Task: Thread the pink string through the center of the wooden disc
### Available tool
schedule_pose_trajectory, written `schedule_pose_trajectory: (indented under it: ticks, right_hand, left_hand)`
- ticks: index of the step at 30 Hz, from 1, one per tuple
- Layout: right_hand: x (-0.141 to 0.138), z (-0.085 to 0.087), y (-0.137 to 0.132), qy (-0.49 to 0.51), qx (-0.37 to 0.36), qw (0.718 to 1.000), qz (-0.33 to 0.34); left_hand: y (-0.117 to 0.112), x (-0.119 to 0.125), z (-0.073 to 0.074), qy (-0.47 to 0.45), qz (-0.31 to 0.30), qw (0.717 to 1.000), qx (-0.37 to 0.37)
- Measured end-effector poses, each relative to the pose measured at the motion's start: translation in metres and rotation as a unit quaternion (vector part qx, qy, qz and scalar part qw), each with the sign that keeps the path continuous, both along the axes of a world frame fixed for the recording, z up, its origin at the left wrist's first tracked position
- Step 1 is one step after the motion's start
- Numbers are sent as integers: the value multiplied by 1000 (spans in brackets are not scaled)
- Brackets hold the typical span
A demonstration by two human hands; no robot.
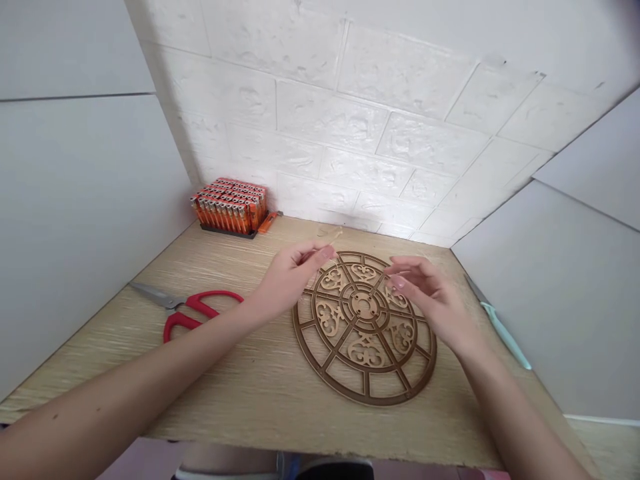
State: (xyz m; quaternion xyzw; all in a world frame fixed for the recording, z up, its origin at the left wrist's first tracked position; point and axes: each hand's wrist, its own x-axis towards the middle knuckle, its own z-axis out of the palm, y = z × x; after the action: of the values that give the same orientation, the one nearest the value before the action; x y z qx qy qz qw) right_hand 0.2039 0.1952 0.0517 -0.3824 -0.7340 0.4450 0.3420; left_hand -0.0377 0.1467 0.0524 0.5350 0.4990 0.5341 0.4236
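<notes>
A round brown openwork wooden disc [367, 383] lies flat on the table, with rings, spokes and paler scrollwork hearts around a pierced hub. Above its far left rim, my left hand [295, 270] pinches a small, thin, pale strip [338, 235] between thumb and fingers; the strip's exact kind is too small to tell. My right hand [430, 297] hovers over the disc's right side, fingers curved and the thumb slightly apart from them, with nothing visible between. Part of the disc is hidden behind both hands.
Red-handled scissors [177, 302] lie at the left, partly behind my left forearm. A tray of orange lighters [230, 207] stands at the back left, beside an orange cutter [270, 222]. A knife with a mint handle [505, 333] rests along the right panel.
</notes>
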Motion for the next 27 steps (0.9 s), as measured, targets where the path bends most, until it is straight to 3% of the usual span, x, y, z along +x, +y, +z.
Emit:
schedule_pose_trajectory:
  ticks: [4, 8, 11, 15, 20, 27]
  right_hand:
    - [-8, -8, -4, 5, 26, 999, 42]
    - [-11, -7, -6, -57, 53, 995, 58]
    - [-10, -2, -7, -60, 11, 993, 97]
    - [-5, 1, -7, 24, -88, 985, 150]
    - [3, -2, -6, 51, -196, 964, 175]
    - [1, -2, -6, -12, -200, 950, 239]
  left_hand:
    - [-5, 6, -2, 19, -103, 994, -13]
    - [-10, 9, 2, 28, -145, 989, -18]
    - [-10, 9, 3, -12, -121, 992, -22]
    - [-5, 9, 4, -75, -66, 994, -45]
    - [-4, 10, 7, -88, -20, 994, -66]
    - [-4, 9, 3, -63, -29, 996, -64]
